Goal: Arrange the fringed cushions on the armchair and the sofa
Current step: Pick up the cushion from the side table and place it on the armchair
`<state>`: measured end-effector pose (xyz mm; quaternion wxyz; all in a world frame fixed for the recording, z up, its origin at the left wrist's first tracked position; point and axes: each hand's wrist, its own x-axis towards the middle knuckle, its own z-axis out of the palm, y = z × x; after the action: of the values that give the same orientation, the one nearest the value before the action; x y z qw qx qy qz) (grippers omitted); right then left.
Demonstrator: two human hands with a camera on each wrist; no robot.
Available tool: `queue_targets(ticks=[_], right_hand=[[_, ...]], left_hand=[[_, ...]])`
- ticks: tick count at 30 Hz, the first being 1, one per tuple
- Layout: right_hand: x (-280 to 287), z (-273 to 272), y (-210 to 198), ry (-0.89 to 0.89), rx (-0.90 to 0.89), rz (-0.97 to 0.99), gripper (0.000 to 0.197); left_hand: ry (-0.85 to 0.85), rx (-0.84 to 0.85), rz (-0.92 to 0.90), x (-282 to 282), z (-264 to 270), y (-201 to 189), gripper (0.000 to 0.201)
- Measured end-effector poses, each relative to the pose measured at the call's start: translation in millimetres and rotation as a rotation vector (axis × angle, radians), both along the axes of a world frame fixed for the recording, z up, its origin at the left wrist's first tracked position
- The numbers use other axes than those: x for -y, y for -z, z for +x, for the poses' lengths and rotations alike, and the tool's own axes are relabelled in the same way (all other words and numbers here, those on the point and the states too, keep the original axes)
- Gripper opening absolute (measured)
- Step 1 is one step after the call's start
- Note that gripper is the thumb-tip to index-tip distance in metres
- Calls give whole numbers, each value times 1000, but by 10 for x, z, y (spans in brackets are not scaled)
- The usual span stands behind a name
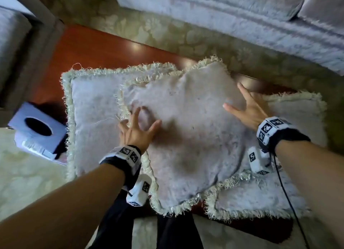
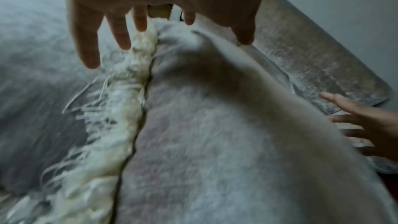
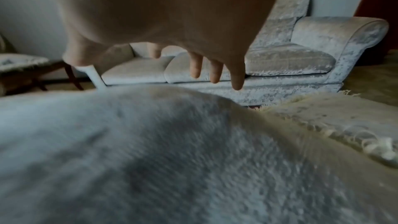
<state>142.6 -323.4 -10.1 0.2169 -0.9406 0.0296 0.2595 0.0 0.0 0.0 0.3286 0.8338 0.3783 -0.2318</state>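
Three pale grey fringed cushions lie on a red-brown wooden table (image 1: pixel 89 49). The top cushion (image 1: pixel 186 140) overlaps the left cushion (image 1: pixel 93 118) and the right cushion (image 1: pixel 264 194). My left hand (image 1: pixel 143 120) spreads its fingers over the top cushion's left fringed edge (image 2: pixel 129 108), just above or lightly touching it. At the cushion's right side my right hand (image 1: pixel 236 99) is flat, with straight, spread fingers (image 3: pixel 215 72). Neither hand grips anything. The velvet sofa (image 3: pixel 290 57) stands beyond the table, and the armchair (image 1: pixel 13 43) is at the far left.
A white tissue box (image 1: pixel 37 131) sits at the table's left end beside the left cushion. Patterned carpet (image 1: pixel 167 34) lies between table and sofa. In the right wrist view a dark wooden seat with another fringed cushion (image 3: pixel 19 60) stands left of the sofa.
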Motion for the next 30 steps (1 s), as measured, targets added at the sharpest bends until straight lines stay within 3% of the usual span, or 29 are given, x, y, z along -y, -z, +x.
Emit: queue_targets(ticks=[4,8,11,13,15,21,30], right_hand=[[32,13,238,5,-130,44,112],[85,92,480,29,-159,24,114],[66,167,460,119,-280,226,127],[26,195,438,69,-321,264,137],[13,187,435,3,-308,269,134],[-138,13,165,13,-239,310,107],[-1002,-258,-809,-91,46,286,112]], left_hand=[[-135,2,-168,195,-12,187,112],[-180,65,-202,319,21,338,121],[-217,107,-233,317,54,355,128],[-246,124,-236,291,49,360,129],[-257,145,-243,263,37,355,129],[-226,204,-269,130,15,198,130],[-209,413,-215,-738,-258,-531,128]])
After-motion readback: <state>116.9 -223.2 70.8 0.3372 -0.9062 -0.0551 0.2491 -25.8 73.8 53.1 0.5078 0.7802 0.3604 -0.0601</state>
